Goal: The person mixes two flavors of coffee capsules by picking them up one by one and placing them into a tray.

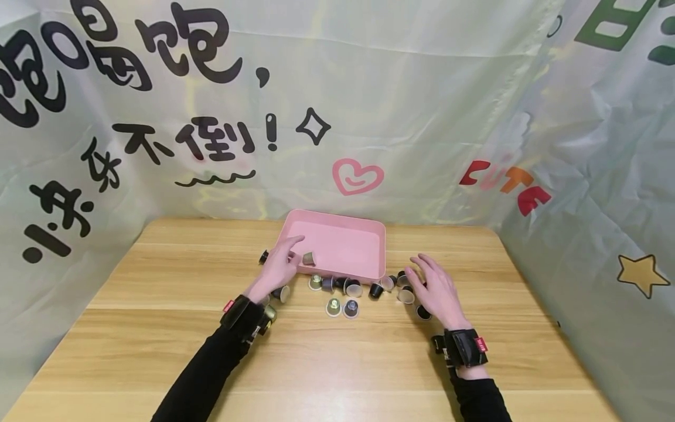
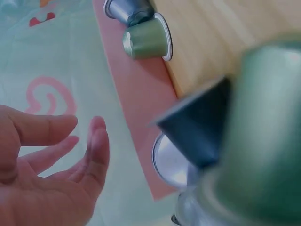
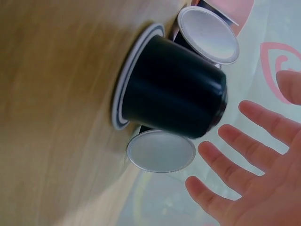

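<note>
My left hand (image 1: 278,267) is over the left front corner of a pink tray (image 1: 343,240), its fingers loosely bent with nothing between them. Just right of those fingers, a brown-grey coffee capsule (image 1: 308,258) appears inside the tray near its front wall. In the left wrist view, a green capsule (image 2: 148,38) and several others are close to the camera, some blurred. My right hand (image 1: 437,293) hovers with spread fingers by capsules at the right. A dark capsule (image 3: 171,87) fills the middle of the right wrist view, apart from the fingertips.
Along the tray's front edge lie several more capsules, among them a black one (image 1: 375,291). Closer to me, a green-topped capsule (image 1: 333,307) and a purple-grey one (image 1: 351,308) stand side by side on the wooden table (image 1: 337,363). Behind the table hangs a printed cloth (image 1: 422,117).
</note>
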`<state>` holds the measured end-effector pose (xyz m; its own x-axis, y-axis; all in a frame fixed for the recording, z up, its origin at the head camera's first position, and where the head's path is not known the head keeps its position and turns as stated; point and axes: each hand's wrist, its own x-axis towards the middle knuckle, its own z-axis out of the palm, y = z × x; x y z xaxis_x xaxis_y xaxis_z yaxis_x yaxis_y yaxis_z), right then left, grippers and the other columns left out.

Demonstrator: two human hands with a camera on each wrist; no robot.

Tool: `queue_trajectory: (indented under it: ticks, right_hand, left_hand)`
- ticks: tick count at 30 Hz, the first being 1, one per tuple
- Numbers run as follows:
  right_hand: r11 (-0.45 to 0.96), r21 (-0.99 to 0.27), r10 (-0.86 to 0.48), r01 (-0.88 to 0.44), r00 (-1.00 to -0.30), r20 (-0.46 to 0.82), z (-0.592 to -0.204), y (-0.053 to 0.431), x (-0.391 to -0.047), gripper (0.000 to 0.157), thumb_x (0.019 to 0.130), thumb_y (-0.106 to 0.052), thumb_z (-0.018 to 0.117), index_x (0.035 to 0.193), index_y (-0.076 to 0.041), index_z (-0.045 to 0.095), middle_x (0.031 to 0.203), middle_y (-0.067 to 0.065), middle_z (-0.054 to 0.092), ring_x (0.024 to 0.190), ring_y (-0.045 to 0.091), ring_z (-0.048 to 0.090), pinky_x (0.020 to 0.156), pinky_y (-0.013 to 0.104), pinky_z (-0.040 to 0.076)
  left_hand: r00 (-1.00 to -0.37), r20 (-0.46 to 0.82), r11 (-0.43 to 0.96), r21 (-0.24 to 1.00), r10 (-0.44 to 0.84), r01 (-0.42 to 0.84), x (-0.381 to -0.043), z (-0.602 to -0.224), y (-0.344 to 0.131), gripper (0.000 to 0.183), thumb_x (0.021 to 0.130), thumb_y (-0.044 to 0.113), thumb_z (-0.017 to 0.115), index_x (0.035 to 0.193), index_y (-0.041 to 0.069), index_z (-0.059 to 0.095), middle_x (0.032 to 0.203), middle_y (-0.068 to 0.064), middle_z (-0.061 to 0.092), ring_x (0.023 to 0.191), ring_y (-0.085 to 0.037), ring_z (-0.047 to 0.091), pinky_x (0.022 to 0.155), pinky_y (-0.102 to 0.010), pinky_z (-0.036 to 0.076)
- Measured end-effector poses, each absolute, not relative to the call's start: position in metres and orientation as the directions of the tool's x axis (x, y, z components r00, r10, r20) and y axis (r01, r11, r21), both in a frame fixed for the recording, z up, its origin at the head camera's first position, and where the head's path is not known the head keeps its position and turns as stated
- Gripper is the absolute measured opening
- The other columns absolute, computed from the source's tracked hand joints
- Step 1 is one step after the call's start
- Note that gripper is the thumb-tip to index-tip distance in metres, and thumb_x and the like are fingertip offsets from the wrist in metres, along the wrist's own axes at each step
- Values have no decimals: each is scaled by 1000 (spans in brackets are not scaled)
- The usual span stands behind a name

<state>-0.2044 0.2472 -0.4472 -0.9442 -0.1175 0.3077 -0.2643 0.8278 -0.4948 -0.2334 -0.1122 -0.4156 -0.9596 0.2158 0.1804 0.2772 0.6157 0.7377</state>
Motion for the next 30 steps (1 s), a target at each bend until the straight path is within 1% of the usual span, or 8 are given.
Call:
queue_trajectory:
  ticks: [1,3,6,10,14,19,24,30]
  right_hand:
    - [828,-494,-119,-264,-945,306,-447,247,-204,47,106,-31,50,140,1,54,151,29,45,136,52,45,114,69,31]
    - [829,-491,-124,-267,-944,304,-447,247,-204,47,106,-31,50,140,1,54,150,29,46,136,51,45,114,68,32]
    - [832,-484,-132,-273,-943,304,-448,246,-204,47,105,-30,51,140,1,55,150,29,47,135,51,46,114,68,33]
    - [833,-478,-143,-278,-944,299,-449,246,-204,46,105,-29,53,140,1,55,149,30,48,136,50,45,113,68,33]
    - [835,-473,-153,-280,-945,288,-450,244,-204,47,103,-30,56,139,0,56,147,28,51,136,49,46,112,68,35]
    - [837,-462,-178,-294,-944,278,-450,243,-203,46,102,-31,59,137,-1,59,143,25,56,133,47,50,110,66,38]
    - [832,-443,-223,-335,-932,286,-449,240,-205,42,98,-27,64,131,0,63,138,24,61,129,45,55,109,64,41]
    - [834,-383,-279,-396,-903,327,-447,232,-209,35,93,-22,71,121,-1,69,121,19,70,118,40,62,102,58,49]
  left_hand:
    - [-960,191,615,738,205,278,-229,-416,-115,51,95,-4,52,146,-2,47,147,-26,51,97,-31,67,83,-38,56]
    - [-962,195,612,743,191,272,-222,-418,-122,48,96,-2,54,144,0,49,145,-23,54,101,-31,65,89,-44,56]
    - [-964,187,610,747,186,263,-212,-420,-134,47,98,2,56,144,0,49,143,-23,55,107,-33,63,94,-49,54]
    - [-967,182,619,743,176,253,-201,-423,-150,49,98,7,58,145,0,48,145,-24,53,119,-38,59,105,-56,47]
    - [-975,156,632,743,156,220,-194,-426,-161,52,99,12,59,149,4,46,150,-23,49,131,-42,52,112,-61,40]
    - [-983,121,641,746,140,183,-187,-432,-167,54,99,16,59,150,6,44,154,-23,45,138,-43,45,115,-66,34]
    - [-988,92,659,737,122,150,-186,-436,-170,54,101,18,58,151,7,42,155,-24,41,144,-46,36,117,-68,29]
    - [-990,73,661,738,121,135,-187,-439,-172,56,101,20,58,153,9,40,157,-24,38,147,-47,30,118,-70,25]
